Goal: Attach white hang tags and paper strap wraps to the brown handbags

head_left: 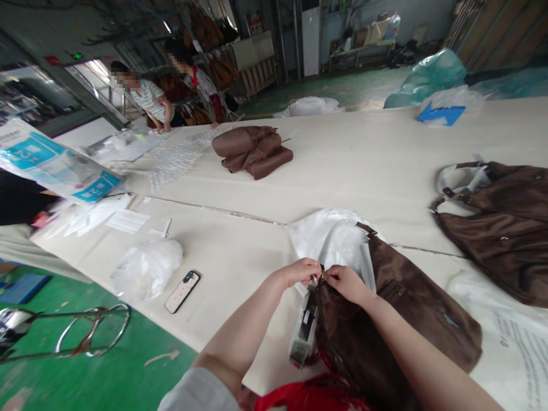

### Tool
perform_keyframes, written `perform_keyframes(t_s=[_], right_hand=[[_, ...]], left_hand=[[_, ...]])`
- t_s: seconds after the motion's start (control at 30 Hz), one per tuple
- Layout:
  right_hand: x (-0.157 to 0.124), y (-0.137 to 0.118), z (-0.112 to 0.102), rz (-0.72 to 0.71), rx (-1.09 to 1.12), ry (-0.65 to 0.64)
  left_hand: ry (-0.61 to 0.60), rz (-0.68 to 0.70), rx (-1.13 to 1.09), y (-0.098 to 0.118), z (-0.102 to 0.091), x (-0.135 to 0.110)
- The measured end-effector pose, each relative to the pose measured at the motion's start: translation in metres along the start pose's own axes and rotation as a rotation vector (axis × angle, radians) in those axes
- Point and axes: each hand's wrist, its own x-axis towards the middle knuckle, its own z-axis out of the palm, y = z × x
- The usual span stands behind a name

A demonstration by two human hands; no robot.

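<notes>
Both left hand (305, 272) and right hand (347, 282) pinch a fitting (322, 272) on one bag (342, 325), prob unfinished; second bag (505, 228) at their 3 o'clock already has straps (468, 165), bundle (252, 151) at 11.

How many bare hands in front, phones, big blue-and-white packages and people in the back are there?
Bare hands: 2, left hand and right hand
Phone: 1
Blue-and-white package: 1
People: 2, striped-shirt person and red-collared person
Total: 6
</notes>
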Motion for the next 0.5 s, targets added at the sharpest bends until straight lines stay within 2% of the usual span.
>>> perform_keyframes(t_s=[0.07, 0.13, 0.27, 0.37, 0.5], right_hand=[[-0.003, 0.001, -0.001, -0.007, 0.000, 0.029], [-0.008, 0.003, -0.003, 0.000, 0.049, 0.112], [-0.020, 0.004, -0.006, 0.113, 0.354, 0.297], [-0.025, -0.001, -0.005, 0.163, 0.599, 0.297], [-0.026, -0.008, 0.001, 0.128, 0.878, 0.267]], left_hand=[[0.001, 0.012, 0.015, 0.002, -0.003, -0.002], [-0.005, 0.024, 0.041, 0.004, -0.008, -0.008], [-0.043, 0.052, 0.099, 0.008, -0.023, -0.021], [-0.063, 0.076, 0.106, 0.007, -0.027, -0.026], [-0.031, 0.129, 0.051, 0.004, -0.022, -0.029]])
